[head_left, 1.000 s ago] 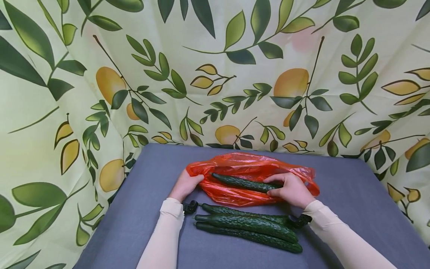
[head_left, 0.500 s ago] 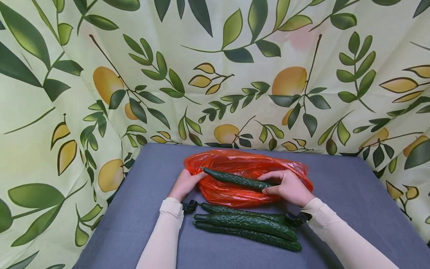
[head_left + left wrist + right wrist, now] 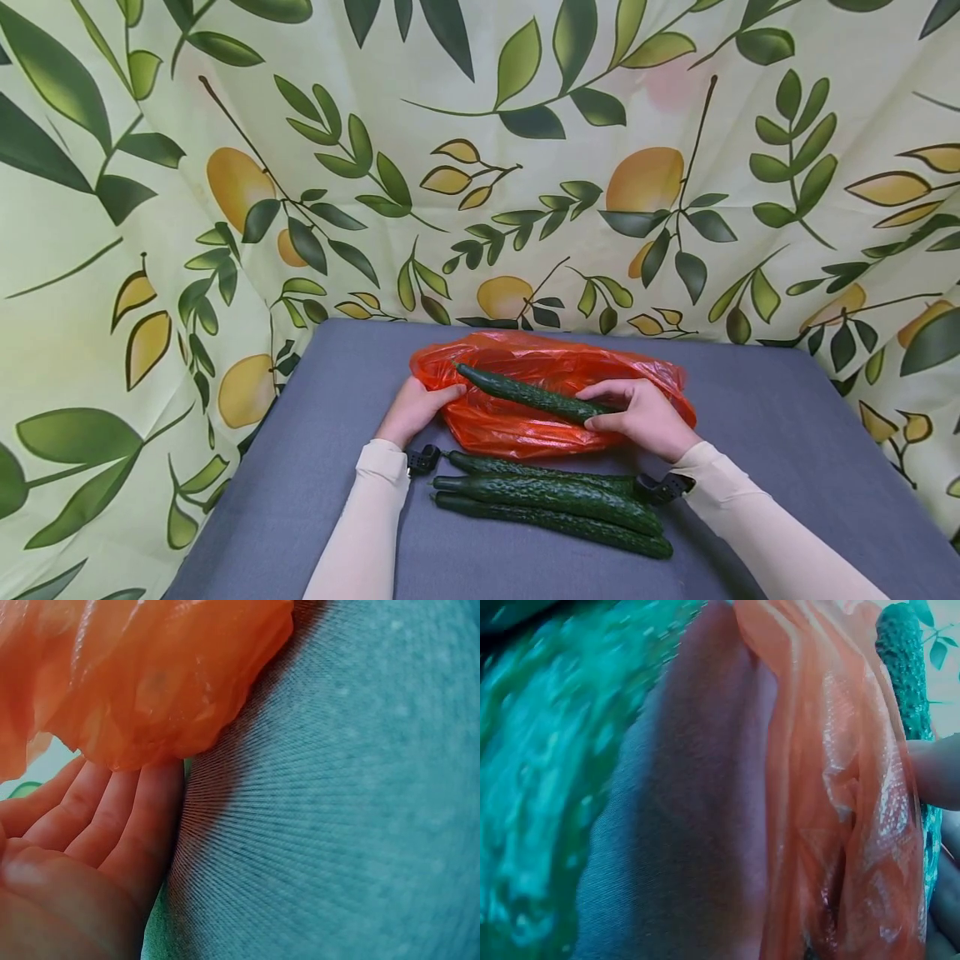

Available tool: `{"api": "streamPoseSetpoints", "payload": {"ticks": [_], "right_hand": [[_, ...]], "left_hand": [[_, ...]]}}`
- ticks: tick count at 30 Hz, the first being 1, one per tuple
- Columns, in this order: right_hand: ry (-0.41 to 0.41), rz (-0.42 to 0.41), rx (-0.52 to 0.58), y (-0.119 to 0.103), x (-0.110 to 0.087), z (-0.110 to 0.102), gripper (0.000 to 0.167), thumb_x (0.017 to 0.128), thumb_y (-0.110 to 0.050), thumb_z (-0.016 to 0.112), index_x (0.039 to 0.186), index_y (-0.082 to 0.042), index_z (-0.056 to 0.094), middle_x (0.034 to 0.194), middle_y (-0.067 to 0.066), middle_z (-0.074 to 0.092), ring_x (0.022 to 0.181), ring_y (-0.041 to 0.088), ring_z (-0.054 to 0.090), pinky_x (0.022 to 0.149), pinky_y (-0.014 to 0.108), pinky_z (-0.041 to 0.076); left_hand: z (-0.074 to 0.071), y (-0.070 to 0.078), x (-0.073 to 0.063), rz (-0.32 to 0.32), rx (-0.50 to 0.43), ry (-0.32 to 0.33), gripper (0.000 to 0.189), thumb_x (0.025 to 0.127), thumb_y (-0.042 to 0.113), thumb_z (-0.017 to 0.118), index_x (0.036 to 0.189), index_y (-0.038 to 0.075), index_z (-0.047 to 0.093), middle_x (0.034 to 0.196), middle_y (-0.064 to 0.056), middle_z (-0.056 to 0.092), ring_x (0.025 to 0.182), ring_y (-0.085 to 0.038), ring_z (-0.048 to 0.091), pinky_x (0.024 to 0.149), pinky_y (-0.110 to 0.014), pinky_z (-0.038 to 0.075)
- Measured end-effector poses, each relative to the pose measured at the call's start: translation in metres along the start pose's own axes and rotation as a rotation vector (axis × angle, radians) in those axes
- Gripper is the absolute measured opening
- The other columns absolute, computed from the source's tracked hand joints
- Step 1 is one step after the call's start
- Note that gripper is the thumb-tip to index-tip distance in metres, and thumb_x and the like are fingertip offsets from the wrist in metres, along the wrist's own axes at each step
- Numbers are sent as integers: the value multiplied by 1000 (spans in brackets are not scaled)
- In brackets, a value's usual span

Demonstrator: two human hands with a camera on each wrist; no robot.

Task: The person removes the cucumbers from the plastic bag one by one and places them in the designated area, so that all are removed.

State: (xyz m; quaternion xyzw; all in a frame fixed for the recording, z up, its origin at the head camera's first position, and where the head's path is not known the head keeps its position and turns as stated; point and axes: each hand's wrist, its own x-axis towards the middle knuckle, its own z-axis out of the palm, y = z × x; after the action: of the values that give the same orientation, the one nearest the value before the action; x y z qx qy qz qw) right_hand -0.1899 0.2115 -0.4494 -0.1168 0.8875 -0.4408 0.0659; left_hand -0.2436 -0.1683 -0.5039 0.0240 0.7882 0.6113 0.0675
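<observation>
A crinkled red plastic bag (image 3: 517, 435) lies on the table with its mouth gaping upward. My left hand (image 3: 414, 410) holds the bag's left end, thumb over the rim; in the left wrist view, the orange-looking bag (image 3: 172, 682) covers its fingertips. With thumb and fingers, my right hand (image 3: 648, 421) grips a dark green cucumber (image 3: 525, 393) by its right end. This cucumber slants over the bag's mouth, its stem end raised to the left. Several more cucumbers (image 3: 555, 498) lie side by side in front of the bag, below both hands.
A grey-blue cloth covers the table (image 3: 300, 517). Behind it and at the sides hangs a curtain (image 3: 540, 242) printed with leaves and fruit. A black strap device (image 3: 423, 460) sits on the left wrist and another (image 3: 666, 487) on the right.
The held cucumber has shifted a little up and left, its stem end rising out of the bag's mouth. The bag's right side has drawn slightly leftward. The cucumbers on the table stay put.
</observation>
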Motion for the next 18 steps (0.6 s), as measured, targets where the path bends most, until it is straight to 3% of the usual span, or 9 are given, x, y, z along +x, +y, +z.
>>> {"api": "streamPoseSetpoints", "payload": {"ticks": [5,9,13,18], "right_hand": [[-16,7,-36,8,2,4,30,87,-24,90,116,-29,83,122,-5,81,122,23,67,98,33,54],[-18,29,-63,13,3,7,30,85,-24,91,114,-28,84,119,-6,81,120,19,67,95,30,54],[-24,37,-69,15,4,10,31,84,-23,92,114,-26,84,116,-5,82,113,16,67,89,27,53],[-24,44,-83,17,5,11,30,84,-21,91,113,-24,85,117,-2,82,110,18,67,89,30,54]], "left_hand": [[0,-1,0,14,8,-2,49,93,27,83,137,11,68,127,-9,77,107,-19,70,105,-40,55],[0,-2,0,28,-3,1,46,93,22,80,136,9,68,125,-11,77,103,-17,68,98,-32,54],[1,-2,1,41,-7,3,49,93,18,79,140,9,66,130,-12,75,108,-20,68,103,-36,54],[0,-1,1,39,34,19,58,94,21,80,147,9,62,135,-13,74,117,-26,68,113,-50,52]]}}
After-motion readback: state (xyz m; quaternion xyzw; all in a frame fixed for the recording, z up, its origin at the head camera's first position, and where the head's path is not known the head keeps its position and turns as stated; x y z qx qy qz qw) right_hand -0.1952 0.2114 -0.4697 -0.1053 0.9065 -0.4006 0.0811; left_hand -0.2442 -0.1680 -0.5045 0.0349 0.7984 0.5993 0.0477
